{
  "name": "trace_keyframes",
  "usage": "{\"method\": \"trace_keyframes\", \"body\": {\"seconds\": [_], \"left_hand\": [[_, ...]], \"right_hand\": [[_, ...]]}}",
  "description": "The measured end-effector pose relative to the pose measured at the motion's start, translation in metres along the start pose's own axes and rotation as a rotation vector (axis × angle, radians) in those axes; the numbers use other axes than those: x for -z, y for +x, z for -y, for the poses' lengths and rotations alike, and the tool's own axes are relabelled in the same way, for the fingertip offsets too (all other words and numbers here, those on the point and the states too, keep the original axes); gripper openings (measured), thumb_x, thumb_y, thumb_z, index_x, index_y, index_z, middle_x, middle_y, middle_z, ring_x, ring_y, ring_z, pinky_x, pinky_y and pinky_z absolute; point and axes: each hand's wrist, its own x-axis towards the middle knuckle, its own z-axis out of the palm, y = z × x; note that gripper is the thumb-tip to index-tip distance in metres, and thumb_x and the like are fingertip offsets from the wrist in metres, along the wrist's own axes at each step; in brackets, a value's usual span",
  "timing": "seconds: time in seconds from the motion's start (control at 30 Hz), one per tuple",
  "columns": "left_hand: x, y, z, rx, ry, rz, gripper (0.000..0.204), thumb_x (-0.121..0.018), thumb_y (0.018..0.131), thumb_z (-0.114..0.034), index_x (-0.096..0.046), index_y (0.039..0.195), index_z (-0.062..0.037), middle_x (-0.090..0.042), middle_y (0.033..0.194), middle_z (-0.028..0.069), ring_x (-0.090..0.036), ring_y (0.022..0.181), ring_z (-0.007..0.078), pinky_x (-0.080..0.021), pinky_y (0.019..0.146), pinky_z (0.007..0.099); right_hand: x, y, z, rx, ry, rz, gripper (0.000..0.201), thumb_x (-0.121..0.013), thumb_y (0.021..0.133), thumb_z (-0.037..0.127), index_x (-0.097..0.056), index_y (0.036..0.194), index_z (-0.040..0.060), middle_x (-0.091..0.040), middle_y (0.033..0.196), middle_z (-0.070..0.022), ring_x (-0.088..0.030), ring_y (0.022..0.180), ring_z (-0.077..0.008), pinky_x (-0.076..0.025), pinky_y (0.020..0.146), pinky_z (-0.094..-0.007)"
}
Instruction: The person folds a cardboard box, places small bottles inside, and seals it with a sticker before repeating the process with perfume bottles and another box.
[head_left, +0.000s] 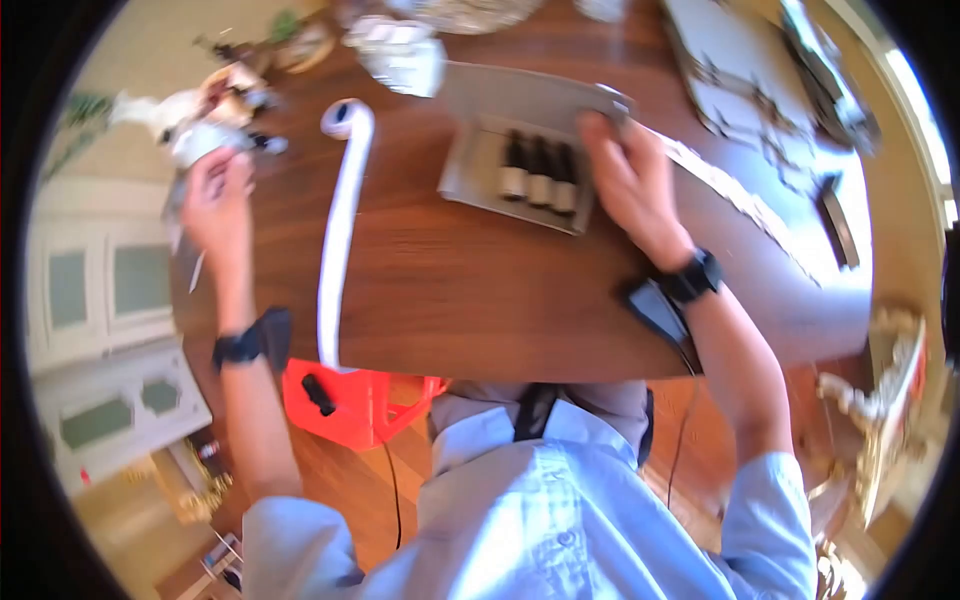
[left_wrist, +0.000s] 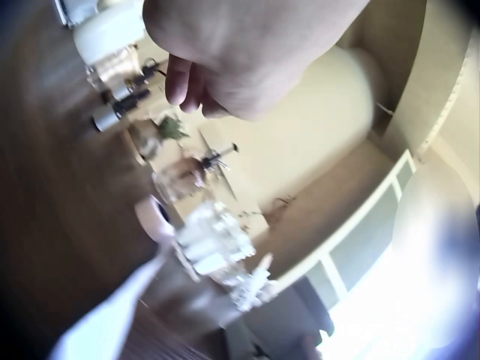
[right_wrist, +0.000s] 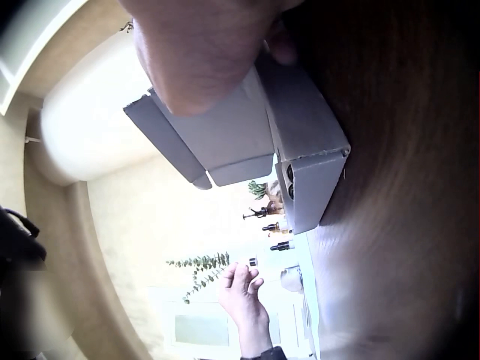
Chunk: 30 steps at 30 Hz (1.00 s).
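Note:
An open cardboard box (head_left: 470,165) stands on the table with several black-capped bottles inside, among them a white-labelled bottle (head_left: 539,185). My right hand (head_left: 635,185) grips the box's right side; its raised lid shows in the right wrist view, where the hand (right_wrist: 206,56) covers part of it. At the table's far left, my left hand (head_left: 218,205) is raised with bent fingers beside a pale rounded object (head_left: 205,142). In the right wrist view, a small black cap (right_wrist: 253,262) appears right at its fingertips. I cannot tell whether this hand holds anything.
A white strip (head_left: 340,240) runs from its roll to the table's front edge, above a red plastic object (head_left: 350,400). A phone-like dark device (head_left: 655,308) lies by my right wrist. A crinkled white strip (head_left: 745,200) and a grey board (head_left: 740,70) lie to the right.

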Motion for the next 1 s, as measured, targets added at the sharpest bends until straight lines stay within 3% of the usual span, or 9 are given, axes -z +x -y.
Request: {"method": "trace_keyframes", "body": {"seconds": [0.1,0.13,0.27,0.3,0.33,0.47,0.7,0.9,1.0], "left_hand": [[-0.025,-0.052,-0.104,0.09,-0.081,0.283,0.019,-0.076,0.094,-0.012,-0.074,0.11,-0.0029,-0.075,0.09,0.0024,-0.067,0.074,0.0077,-0.054,0.066,0.0249],[-0.038,-0.062,-0.125,-0.001,-0.063,0.396,0.02,-0.076,0.093,-0.012,-0.074,0.111,-0.0035,-0.075,0.087,0.0024,-0.067,0.073,0.0071,-0.053,0.064,0.0247],[-0.104,-0.082,-0.169,-0.166,-0.005,0.671,0.031,-0.078,0.089,-0.014,-0.074,0.117,-0.0025,-0.077,0.089,0.0077,-0.07,0.072,0.0108,-0.055,0.066,0.0276],[-0.117,-0.08,-0.176,-0.213,0.092,0.692,0.037,-0.079,0.087,-0.015,-0.072,0.122,-0.001,-0.077,0.095,0.0082,-0.07,0.073,0.0102,-0.056,0.067,0.0273],[-0.132,-0.08,-0.169,-0.302,0.156,0.654,0.045,-0.08,0.083,-0.022,-0.071,0.122,-0.0004,-0.077,0.102,0.0151,-0.074,0.078,0.0202,-0.058,0.074,0.0342],[-0.147,-0.07,-0.176,-0.253,0.254,0.751,0.049,-0.079,0.082,-0.028,-0.071,0.121,0.0009,-0.076,0.111,0.0204,-0.074,0.096,0.036,-0.057,0.088,0.0431],[-0.146,-0.06,-0.172,-0.1,0.155,0.945,0.052,-0.074,0.081,-0.025,-0.07,0.124,0.0034,-0.076,0.107,0.0212,-0.073,0.101,0.037,-0.057,0.09,0.0422],[-0.127,-0.066,-0.162,-0.079,-0.197,0.921,0.036,-0.078,0.08,-0.012,-0.072,0.113,0.0013,-0.074,0.095,0.0108,-0.071,0.086,0.0165,-0.058,0.081,0.031],[-0.081,-0.057,-0.153,-0.077,-0.367,0.7,0.026,-0.076,0.083,0.001,-0.071,0.108,0.0004,-0.068,0.101,0.0053,-0.067,0.087,0.0101,-0.058,0.077,0.0255]], "right_hand": [[0.005,0.005,-0.003,0.025,0.057,0.011,0.028,-0.061,0.102,0.022,-0.059,0.086,-0.0013,-0.048,0.063,-0.0122,-0.043,0.058,-0.0199,-0.04,0.056,-0.0379],[0.002,0.005,0.003,0.079,0.052,0.015,0.029,-0.062,0.102,0.023,-0.06,0.087,-0.0018,-0.049,0.062,-0.0127,-0.043,0.057,-0.0222,-0.04,0.056,-0.0384],[0.004,0.005,0.001,0.08,0.037,0.022,0.029,-0.062,0.102,0.023,-0.062,0.088,-0.0019,-0.051,0.062,-0.0137,-0.045,0.056,-0.0249,-0.041,0.056,-0.0386],[0.003,0.005,0.0,0.077,0.04,0.01,0.028,-0.062,0.102,0.023,-0.063,0.089,-0.0016,-0.052,0.062,-0.0139,-0.046,0.056,-0.0248,-0.041,0.056,-0.0384],[0.003,0.004,-0.001,0.074,0.045,-0.002,0.028,-0.062,0.102,0.023,-0.063,0.089,-0.0014,-0.052,0.063,-0.0141,-0.046,0.057,-0.0247,-0.041,0.056,-0.0381],[0.002,0.003,0.002,0.02,0.064,-0.016,0.026,-0.063,0.102,0.023,-0.064,0.093,-0.0008,-0.053,0.063,-0.0124,-0.047,0.058,-0.0203,-0.042,0.056,-0.0369],[-0.001,0.003,-0.007,0.03,0.105,-0.004,0.029,-0.061,0.105,0.025,-0.064,0.093,-0.0012,-0.049,0.066,-0.0009,-0.043,0.065,-0.0097,-0.038,0.058,-0.0314],[0.002,0.003,-0.005,-0.007,0.064,-0.004,0.035,-0.061,0.107,0.028,-0.059,0.087,-0.001,-0.046,0.067,0.0016,-0.04,0.066,-0.0089,-0.035,0.057,-0.0302],[0.002,0.002,-0.009,-0.003,0.041,0.007,0.042,-0.062,0.108,0.035,-0.056,0.083,0.0007,-0.042,0.067,0.0035,-0.036,0.066,-0.0075,-0.031,0.057,-0.0299]]}}
